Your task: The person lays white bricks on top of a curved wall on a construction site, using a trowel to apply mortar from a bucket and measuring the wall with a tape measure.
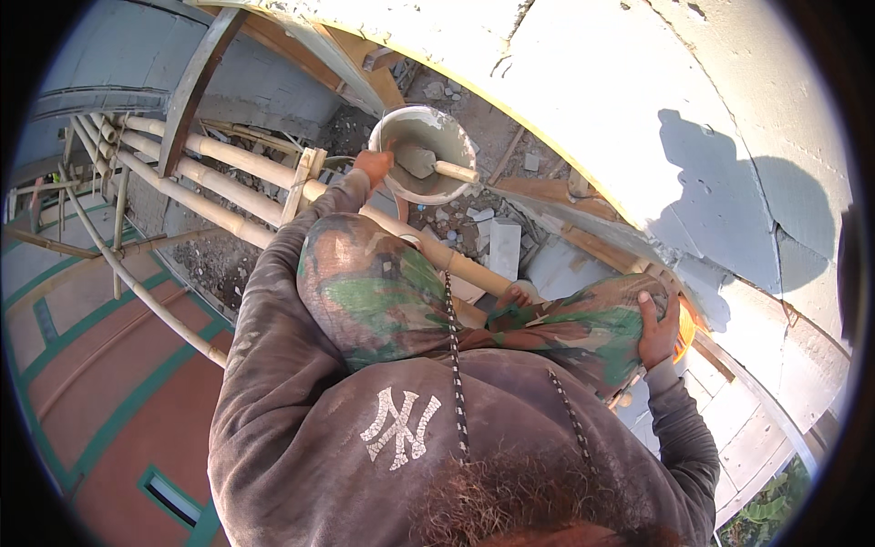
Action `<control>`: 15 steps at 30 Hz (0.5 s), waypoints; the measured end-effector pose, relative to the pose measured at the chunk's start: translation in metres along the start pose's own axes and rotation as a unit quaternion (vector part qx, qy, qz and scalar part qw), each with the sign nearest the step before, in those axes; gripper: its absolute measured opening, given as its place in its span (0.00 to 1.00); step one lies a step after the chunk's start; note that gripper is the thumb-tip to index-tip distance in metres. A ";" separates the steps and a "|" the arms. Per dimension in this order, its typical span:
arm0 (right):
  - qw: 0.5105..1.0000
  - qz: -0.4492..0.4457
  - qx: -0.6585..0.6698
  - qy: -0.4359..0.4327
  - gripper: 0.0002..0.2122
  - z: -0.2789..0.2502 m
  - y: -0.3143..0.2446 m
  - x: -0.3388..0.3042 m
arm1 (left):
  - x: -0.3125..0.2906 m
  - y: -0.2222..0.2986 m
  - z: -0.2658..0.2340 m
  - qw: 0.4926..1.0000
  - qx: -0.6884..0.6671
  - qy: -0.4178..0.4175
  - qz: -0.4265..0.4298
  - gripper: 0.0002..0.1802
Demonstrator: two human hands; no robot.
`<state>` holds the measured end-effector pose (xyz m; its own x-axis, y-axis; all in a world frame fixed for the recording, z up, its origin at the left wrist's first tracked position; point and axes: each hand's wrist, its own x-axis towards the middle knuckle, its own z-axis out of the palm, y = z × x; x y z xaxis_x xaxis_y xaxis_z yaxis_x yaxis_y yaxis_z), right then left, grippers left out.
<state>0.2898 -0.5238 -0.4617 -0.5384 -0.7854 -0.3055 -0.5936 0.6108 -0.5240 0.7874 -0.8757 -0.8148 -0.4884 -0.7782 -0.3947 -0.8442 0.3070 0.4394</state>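
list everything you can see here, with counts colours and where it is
bucket: 1, white, plaster-smeared, upper centre, by the wall
trowel: 1, grey blade with wooden handle, lying inside the bucket
bamboo poles: several, pale tan, scaffold running from upper left under the person
curved wall: 1, white-grey plaster, cracked, upper right, with the person's shadow on it
rubble: many pieces, grey, on the ground below the bucket
floor: 1, red with green lines, far below at left
hoodie: 1, dark brown, bottom centre
trousers: 1 pair, green camouflage, centre
left hand: 1, gripping the bucket rim
right hand: 1, resting on the right knee
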 end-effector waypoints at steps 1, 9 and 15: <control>1.000 0.012 0.008 0.008 0.30 0.001 0.000 -0.008 | 0.004 0.005 0.010 0.995 0.089 -0.034 0.033 0.11; 0.990 0.047 0.125 0.037 0.29 -0.006 0.023 -0.029 | 0.035 -0.001 0.076 0.900 -0.347 -0.030 -0.261 0.24; 0.996 0.027 0.072 0.037 0.28 -0.005 0.004 -0.028 | 0.036 -0.009 0.094 0.911 -0.352 -0.063 -0.204 0.27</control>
<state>0.2994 -0.4988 -0.4515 -0.6127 -0.7392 -0.2796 -0.4740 0.6268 -0.6184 0.7561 -0.8551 -0.9088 -0.2245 -0.6658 -0.7116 -0.6323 -0.4561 0.6262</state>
